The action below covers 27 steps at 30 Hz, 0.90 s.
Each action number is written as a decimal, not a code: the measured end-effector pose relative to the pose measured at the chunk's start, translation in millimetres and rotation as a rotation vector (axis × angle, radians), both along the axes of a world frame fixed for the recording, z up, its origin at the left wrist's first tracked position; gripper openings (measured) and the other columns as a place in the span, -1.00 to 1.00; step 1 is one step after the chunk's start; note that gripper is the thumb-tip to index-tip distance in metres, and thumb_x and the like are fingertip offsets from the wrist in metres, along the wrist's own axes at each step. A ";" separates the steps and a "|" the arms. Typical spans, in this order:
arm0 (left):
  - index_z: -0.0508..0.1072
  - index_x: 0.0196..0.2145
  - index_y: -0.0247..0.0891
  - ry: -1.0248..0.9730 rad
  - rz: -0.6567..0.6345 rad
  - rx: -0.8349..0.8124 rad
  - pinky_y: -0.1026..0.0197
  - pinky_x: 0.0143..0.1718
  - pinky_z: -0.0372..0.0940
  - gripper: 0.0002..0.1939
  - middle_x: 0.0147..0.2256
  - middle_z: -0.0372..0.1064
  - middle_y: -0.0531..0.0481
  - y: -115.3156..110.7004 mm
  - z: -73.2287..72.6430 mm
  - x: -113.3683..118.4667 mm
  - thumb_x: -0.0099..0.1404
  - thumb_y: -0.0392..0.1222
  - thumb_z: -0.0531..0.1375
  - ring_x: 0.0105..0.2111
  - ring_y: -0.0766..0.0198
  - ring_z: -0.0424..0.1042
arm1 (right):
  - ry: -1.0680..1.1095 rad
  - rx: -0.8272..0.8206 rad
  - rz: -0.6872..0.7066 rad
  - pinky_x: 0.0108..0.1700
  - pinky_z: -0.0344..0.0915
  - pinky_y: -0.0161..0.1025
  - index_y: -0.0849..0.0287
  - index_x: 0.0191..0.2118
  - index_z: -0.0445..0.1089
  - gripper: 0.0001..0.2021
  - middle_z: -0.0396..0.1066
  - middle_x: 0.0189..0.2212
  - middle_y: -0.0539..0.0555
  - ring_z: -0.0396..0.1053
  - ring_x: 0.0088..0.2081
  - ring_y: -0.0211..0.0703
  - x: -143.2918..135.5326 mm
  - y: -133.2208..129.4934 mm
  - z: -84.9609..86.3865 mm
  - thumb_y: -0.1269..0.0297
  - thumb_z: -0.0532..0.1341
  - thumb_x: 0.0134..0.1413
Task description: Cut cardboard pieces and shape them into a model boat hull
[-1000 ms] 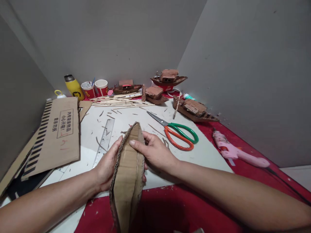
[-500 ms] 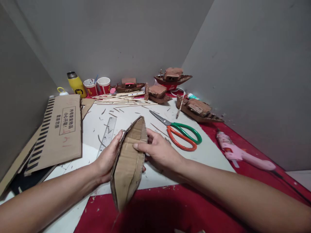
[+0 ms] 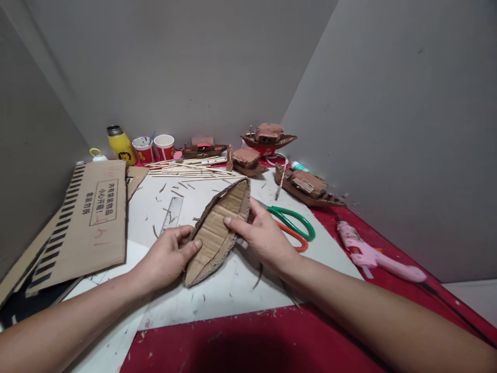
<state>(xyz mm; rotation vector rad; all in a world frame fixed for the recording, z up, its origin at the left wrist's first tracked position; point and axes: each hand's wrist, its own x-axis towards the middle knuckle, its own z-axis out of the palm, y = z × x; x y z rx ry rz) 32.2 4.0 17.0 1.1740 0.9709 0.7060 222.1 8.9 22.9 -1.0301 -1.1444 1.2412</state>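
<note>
A cardboard boat hull (image 3: 217,233), pointed at both ends with raised sides, is held tilted above the white board (image 3: 240,290). My left hand (image 3: 174,254) grips its near left side, thumb inside and fingers behind. Around the far right side closes my right hand (image 3: 260,230), its thumb pressing on the inner floor; its other fingers are mostly hidden. Behind the right hand lie scissors (image 3: 293,220) with green and orange handles, their blades largely covered. A clear ruler (image 3: 173,211) rests beyond my left hand.
Printed cardboard (image 3: 89,217) leans at left. Wooden sticks (image 3: 186,168), a yellow bottle (image 3: 121,145) and paper cups (image 3: 163,148) stand at the back. Several brown model boats, one nearby (image 3: 306,186), sit at back right. A pink glue gun (image 3: 373,256) with its cord lies on the red cloth (image 3: 217,342).
The hull has turned clockwise, its near end rising and its far end swinging right. My left thumb has come over onto its inside. The view has shifted slightly.
</note>
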 end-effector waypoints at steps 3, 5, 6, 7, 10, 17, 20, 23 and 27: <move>0.54 -0.23 -0.31 0.058 0.020 0.085 0.20 -0.30 0.31 -0.77 -0.37 0.54 -0.04 -2.4 2.1 0.2 0.16 -0.16 0.31 -0.35 0.17 0.45 | 0.037 -0.054 0.003 0.01 0.37 -0.06 0.11 -0.07 0.30 -0.59 0.52 -0.10 0.07 0.46 -0.10 -0.04 -4.4 -4.5 -1.1 0.37 0.32 -0.11; 0.55 -0.25 -0.30 0.088 0.039 0.140 0.22 -0.31 0.30 -0.80 -0.39 0.51 -0.02 -4.4 3.8 1.1 0.17 -0.17 0.30 -0.37 0.18 0.42 | 0.080 -0.096 0.001 0.01 0.36 -0.04 0.12 -0.07 0.29 -0.56 0.53 -0.12 0.07 0.47 -0.10 -0.03 -6.6 -6.3 -3.0 0.40 0.33 -0.15; 0.55 -0.25 -0.30 0.098 0.049 0.160 0.22 -0.30 0.30 -0.81 -0.39 0.51 -0.01 -5.5 4.4 1.7 0.17 -0.18 0.30 -0.36 0.18 0.42 | 0.109 -0.116 0.006 0.02 0.36 -0.03 0.12 -0.08 0.30 -0.56 0.54 -0.14 0.07 0.48 -0.11 -0.02 -7.5 -6.9 -3.9 0.41 0.34 -0.16; 0.55 -0.24 -0.29 0.105 0.059 0.175 0.22 -0.29 0.30 -0.81 -0.37 0.51 -0.01 -6.5 5.0 2.5 0.18 -0.18 0.29 -0.35 0.18 0.42 | 0.139 -0.132 0.016 0.02 0.35 -0.02 0.13 -0.09 0.30 -0.56 0.54 -0.17 0.07 0.48 -0.13 -0.02 -8.1 -7.3 -4.6 0.42 0.34 -0.18; 0.54 -0.18 -0.27 0.102 0.076 0.182 0.20 -0.24 0.32 -0.79 -0.28 0.54 -0.03 -8.5 5.6 4.4 0.21 -0.19 0.25 -0.30 0.16 0.44 | 0.193 -0.157 0.046 0.01 0.36 0.01 0.17 -0.18 0.36 -0.62 0.57 -0.25 0.07 0.51 -0.19 -0.01 -8.5 -6.6 -5.2 0.39 0.38 -0.21; 0.52 -0.15 -0.28 0.046 0.052 0.110 0.15 -0.14 0.31 -0.72 -0.23 0.55 -0.06 -6.4 3.2 4.9 0.17 -0.19 0.27 -0.25 0.11 0.49 | 0.172 -0.123 -0.038 0.00 0.37 0.01 0.17 -0.20 0.39 -0.59 0.57 -0.26 0.07 0.50 -0.18 0.01 -5.7 -1.5 -5.3 0.33 0.44 -0.27; 0.46 -0.14 -0.26 0.078 0.098 0.104 0.19 -0.25 0.31 -0.69 -0.33 0.52 -0.01 -3.1 4.4 1.7 0.14 -0.16 0.29 -0.32 0.15 0.46 | 0.145 -0.119 -0.036 0.01 0.37 0.01 0.15 -0.17 0.37 -0.59 0.55 -0.26 0.08 0.49 -0.15 0.02 -4.7 -0.2 -3.8 0.34 0.41 -0.25; 0.38 -0.19 -0.23 0.211 0.197 0.207 0.27 -0.42 0.22 -0.72 -0.49 0.39 0.10 5.2 10.6 -6.7 0.14 -0.14 0.27 -0.46 0.24 0.36 | 0.058 -0.101 0.033 0.00 0.38 0.00 0.11 -0.14 0.35 -0.65 0.53 -0.22 0.10 0.48 -0.13 0.02 2.5 2.7 3.8 0.30 0.35 -0.13; 0.41 -0.32 -0.23 0.371 0.205 0.398 0.29 -0.42 0.17 -0.86 -0.49 0.32 0.11 18.3 25.9 -22.6 0.15 -0.16 0.24 -0.47 0.28 0.28 | -0.206 0.151 -0.156 0.12 0.25 0.03 0.02 0.07 0.27 -0.50 0.40 0.04 0.12 0.31 0.11 0.06 23.7 6.2 24.0 0.22 0.33 -0.04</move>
